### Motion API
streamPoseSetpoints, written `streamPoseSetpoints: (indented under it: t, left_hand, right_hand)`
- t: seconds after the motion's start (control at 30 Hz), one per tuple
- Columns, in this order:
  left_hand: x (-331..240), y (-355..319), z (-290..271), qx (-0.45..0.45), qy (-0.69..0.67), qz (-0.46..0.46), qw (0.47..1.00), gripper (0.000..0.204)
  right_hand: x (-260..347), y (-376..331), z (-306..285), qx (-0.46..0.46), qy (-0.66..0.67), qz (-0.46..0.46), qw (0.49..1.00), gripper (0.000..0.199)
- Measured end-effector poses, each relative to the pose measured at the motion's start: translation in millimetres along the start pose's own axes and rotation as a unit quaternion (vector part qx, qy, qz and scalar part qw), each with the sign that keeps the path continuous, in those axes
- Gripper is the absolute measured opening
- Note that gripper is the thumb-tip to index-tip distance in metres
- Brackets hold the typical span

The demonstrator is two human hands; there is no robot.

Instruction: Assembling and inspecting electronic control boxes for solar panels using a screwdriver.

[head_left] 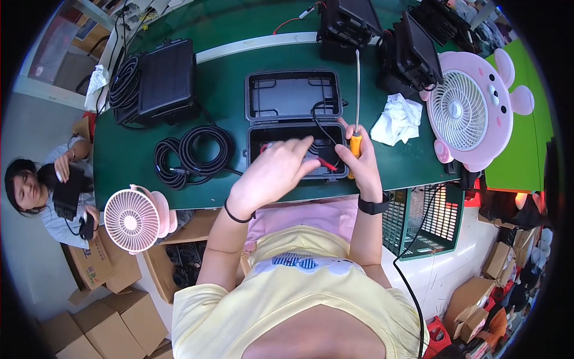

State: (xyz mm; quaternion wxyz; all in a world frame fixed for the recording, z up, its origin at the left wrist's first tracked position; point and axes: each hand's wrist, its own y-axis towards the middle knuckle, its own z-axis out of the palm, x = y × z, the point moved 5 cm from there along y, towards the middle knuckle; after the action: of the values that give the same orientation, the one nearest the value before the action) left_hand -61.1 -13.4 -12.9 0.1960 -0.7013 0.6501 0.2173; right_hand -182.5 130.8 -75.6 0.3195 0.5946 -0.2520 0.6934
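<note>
Under L grip [276,168] sits open blk box [293,96].

No legible text. Carton [98,272] at lower left has printed marks on one face, too small to read.

Yellow-handled screwdriver [356,146] in the right grip [363,161], left grip [270,172] over an open black box [293,97] beside coiled cable [226,148].
</note>
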Motion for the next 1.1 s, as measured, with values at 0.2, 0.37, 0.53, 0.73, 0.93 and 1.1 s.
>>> streamPoseSetpoints:
  t: [0.2,0.37,0.53,0.73,0.93,1.1]
  left_hand:
    - [-10,-17,-5,-0.038,-0.032,0.069,0.996,0.05]
    - [-9,-24,6,-0.023,0.073,0.066,0.995,0.038]
    - [-10,-29,15,-0.019,0.121,0.071,0.99,0.03]
    - [-15,-32,18,-0.037,0.186,0.079,0.979,0.034]
    - [-5,-26,12,0.004,0.129,0.052,0.99,0.037]
    - [-10,-23,4,-0.043,0.125,0.097,0.986,0.046]
  right_hand:
    - [3,-3,-1,0.012,-0.016,-0.021,1.0,0.034]
    - [19,24,-12,-0.117,-0.084,-0.12,0.982,0.032]
    - [44,73,-5,-0.13,-0.29,-0.209,0.925,0.031]
    - [44,106,5,-0.001,-0.288,-0.171,0.942,0.023]
    - [86,59,17,-0.006,-0.11,-0.28,0.954,0.032]
    - [92,33,20,-0.006,-0.127,-0.305,0.944,0.036]
